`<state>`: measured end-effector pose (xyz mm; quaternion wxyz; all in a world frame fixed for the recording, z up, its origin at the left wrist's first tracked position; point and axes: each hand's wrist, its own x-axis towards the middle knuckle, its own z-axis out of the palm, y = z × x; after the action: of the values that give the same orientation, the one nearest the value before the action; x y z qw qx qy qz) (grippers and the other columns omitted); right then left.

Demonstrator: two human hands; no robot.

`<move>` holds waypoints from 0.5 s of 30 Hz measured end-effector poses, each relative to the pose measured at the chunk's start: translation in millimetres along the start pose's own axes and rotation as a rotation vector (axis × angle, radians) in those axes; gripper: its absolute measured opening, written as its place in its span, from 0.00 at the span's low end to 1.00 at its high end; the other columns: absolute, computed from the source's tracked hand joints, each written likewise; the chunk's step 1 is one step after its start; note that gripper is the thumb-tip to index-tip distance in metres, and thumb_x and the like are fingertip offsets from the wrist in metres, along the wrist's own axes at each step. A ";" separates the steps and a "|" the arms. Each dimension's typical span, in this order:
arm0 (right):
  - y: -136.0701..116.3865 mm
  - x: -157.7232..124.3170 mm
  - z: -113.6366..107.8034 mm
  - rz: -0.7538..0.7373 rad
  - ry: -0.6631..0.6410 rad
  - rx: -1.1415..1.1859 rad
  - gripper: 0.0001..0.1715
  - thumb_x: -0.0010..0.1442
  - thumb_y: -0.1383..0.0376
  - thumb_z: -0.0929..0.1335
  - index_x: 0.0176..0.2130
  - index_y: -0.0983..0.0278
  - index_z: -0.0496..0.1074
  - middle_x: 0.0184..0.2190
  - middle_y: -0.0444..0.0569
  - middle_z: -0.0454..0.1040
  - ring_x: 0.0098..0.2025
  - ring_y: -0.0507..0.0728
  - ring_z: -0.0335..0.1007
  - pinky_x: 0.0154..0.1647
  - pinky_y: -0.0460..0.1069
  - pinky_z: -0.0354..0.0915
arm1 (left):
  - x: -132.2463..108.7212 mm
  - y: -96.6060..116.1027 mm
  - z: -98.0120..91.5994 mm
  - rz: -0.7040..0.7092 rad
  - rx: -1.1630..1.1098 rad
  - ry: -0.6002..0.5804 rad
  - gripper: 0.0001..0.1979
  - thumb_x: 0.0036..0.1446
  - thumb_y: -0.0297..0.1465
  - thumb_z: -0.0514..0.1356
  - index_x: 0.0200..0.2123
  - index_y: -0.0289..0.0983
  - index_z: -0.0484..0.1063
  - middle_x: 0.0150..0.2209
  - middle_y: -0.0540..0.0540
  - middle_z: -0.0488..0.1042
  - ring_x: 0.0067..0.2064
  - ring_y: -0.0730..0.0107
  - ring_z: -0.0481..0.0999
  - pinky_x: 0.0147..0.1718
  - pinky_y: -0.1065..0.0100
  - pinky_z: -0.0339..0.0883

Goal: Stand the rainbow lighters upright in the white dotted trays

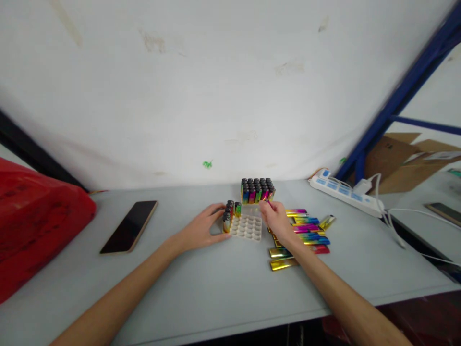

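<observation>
A white tray with rows of round holes (pixel 248 227) lies on the table in front of me. Along its left edge stands a row of shiny lighters with black tops (pixel 226 221), and one yellow-green lighter (pixel 237 209) is upright beside them. My left hand (pixel 202 228) is curved around the tray's left side, thumb at the front corner and fingers behind the row. Over the tray's right side, my right hand (pixel 275 217) is closed in a pinch on a lighter, mostly hidden by the fingers. Several metallic coloured lighters (pixel 309 235) lie in a loose pile under and beside the right wrist.
A block of upright lighters (pixel 257 190) stands behind the tray near the wall. To the left are a phone (pixel 130 227) and a red bag (pixel 39 221). A white power strip (pixel 345 192) with cables lies at the right, before a cardboard box (pixel 406 158) and blue frame.
</observation>
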<state>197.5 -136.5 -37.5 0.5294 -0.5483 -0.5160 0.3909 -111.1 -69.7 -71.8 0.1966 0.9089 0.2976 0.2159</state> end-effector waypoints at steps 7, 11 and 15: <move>-0.3 -4.7 1.8 -0.124 -0.008 -0.188 0.38 0.73 0.31 0.69 0.27 0.52 0.61 0.23 0.40 0.61 0.28 0.56 0.56 0.30 0.52 0.54 | -0.1 -1.8 0.4 0.010 0.010 -0.008 0.40 0.77 0.55 0.77 0.80 0.40 0.79 0.83 0.29 0.76 0.84 0.33 0.77 0.87 0.38 0.70; -1.8 -8.0 1.4 -0.275 -0.085 -0.341 0.26 0.83 0.40 0.66 0.39 0.52 0.65 0.30 0.43 0.73 0.34 0.61 0.71 0.39 0.53 0.68 | 0.0 -4.5 1.7 0.019 0.012 -0.011 0.41 0.78 0.57 0.75 0.80 0.38 0.78 0.84 0.28 0.75 0.84 0.33 0.76 0.88 0.38 0.70; 1.5 -9.5 1.3 -0.445 -0.184 -0.502 0.17 0.86 0.49 0.63 0.43 0.53 0.66 0.42 0.53 0.80 0.48 0.67 0.82 0.56 0.60 0.78 | -0.2 -2.1 1.4 0.025 0.018 -0.016 0.40 0.78 0.57 0.74 0.80 0.38 0.78 0.84 0.29 0.75 0.85 0.34 0.76 0.88 0.40 0.69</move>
<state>194.9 -145.4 -40.3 0.4017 -0.4981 -0.7483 0.1747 -111.4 -68.6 -74.1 0.1881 0.9160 0.2868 0.2083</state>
